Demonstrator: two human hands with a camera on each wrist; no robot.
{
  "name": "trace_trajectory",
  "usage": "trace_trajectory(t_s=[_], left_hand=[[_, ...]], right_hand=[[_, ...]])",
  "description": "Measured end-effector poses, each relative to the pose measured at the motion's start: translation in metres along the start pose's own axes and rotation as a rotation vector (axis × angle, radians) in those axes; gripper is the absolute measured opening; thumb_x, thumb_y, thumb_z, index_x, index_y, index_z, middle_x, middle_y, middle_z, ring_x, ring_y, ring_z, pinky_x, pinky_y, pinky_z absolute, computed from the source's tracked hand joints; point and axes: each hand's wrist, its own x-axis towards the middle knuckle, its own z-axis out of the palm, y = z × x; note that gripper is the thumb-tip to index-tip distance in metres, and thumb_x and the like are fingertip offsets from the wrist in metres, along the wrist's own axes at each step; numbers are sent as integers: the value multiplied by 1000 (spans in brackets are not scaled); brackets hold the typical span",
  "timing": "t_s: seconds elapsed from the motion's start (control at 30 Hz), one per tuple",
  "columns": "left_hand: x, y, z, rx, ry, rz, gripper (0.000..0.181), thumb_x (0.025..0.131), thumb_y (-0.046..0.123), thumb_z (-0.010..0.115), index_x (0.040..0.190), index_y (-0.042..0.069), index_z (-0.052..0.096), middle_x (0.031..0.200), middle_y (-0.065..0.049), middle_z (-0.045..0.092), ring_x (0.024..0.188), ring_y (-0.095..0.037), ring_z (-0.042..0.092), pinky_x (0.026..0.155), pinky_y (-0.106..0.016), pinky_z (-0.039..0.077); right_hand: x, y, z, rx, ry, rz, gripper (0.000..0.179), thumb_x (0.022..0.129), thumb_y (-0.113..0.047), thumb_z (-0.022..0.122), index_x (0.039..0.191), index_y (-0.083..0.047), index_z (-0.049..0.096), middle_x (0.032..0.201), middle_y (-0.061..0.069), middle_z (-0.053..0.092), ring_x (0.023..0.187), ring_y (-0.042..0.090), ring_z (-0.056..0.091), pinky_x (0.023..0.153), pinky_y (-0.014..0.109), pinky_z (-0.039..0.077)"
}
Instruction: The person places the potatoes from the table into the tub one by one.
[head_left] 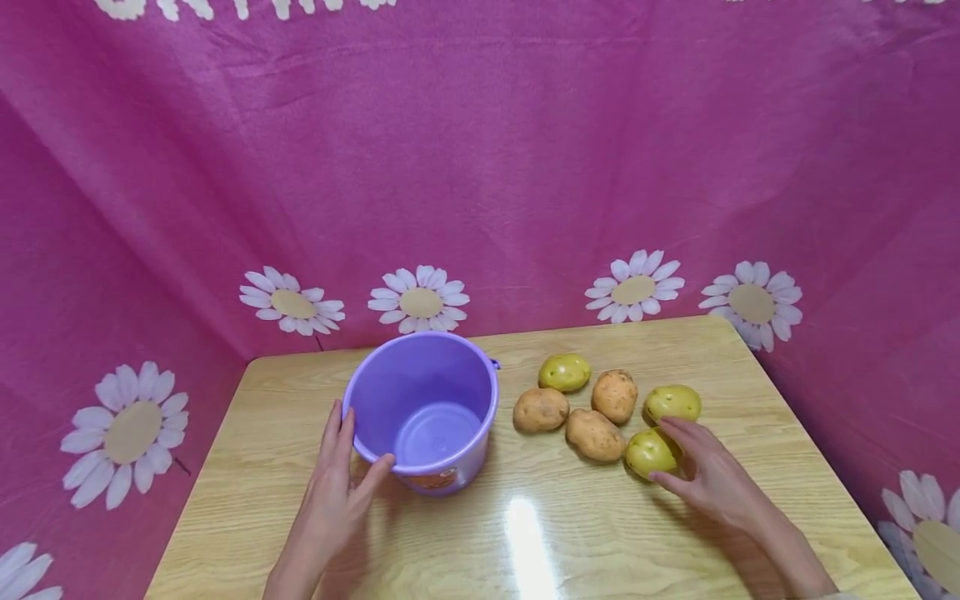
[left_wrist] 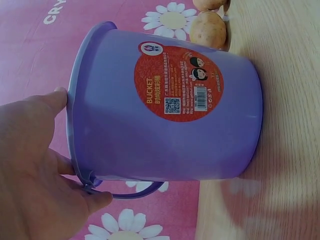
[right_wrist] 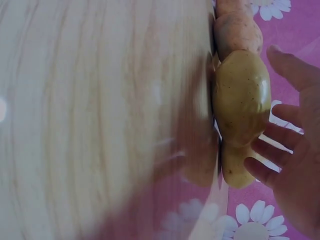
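Note:
A purple plastic bucket [head_left: 423, 400] stands upright on the table, its mouth facing up and its inside bare. My left hand [head_left: 333, 483] touches the bucket's rim from the left and front, thumb and fingers spread and nearly straight. A red label [left_wrist: 177, 82] shows on the bucket's side in the left wrist view. On the right, my right hand [head_left: 708, 467] reaches over a yellow-green potato [head_left: 651, 454], with thumb and fingers apart around it. In the right wrist view the spread fingers [right_wrist: 280, 135] are close beside that potato. Another yellow-green potato [head_left: 672, 403] lies just behind it.
Between bucket and right hand lie a third yellow-green potato [head_left: 565, 372] and brown potatoes [head_left: 595, 435] in a loose cluster. The wooden table [head_left: 450, 550] ends at a pink curtain [head_left: 487, 183] with white flowers. The bucket's handle [left_wrist: 140, 191] hangs at its far side.

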Motion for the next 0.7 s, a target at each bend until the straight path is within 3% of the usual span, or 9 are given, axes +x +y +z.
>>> trace_trajectory(t_s=[0.23,0.47,0.7], left_hand=[[0,-1,-2,24,-27,-20,88,86,50,60,148,3,20,155,-2,1,136,-33,19,105,-53,26],[2,-3,-3,29,-59,-37,90,85,54,59,149,6,16,155,-1,-1,137,-33,18,105,-54,24],[2,-3,-4,25,-66,-36,91,85,54,59,149,7,15,155,-2,-1,136,-34,18,104,-55,25]], right_hand=[[0,2,8,-19,13,-11,71,69,-37,82,126,-3,56,129,10,50,120,32,40,104,20,19],[-2,2,10,-31,9,-25,75,67,-32,84,127,0,54,130,14,48,119,35,40,104,28,23],[-5,4,10,-62,29,-39,77,64,-24,85,128,1,52,127,16,50,113,34,43,93,39,31]])
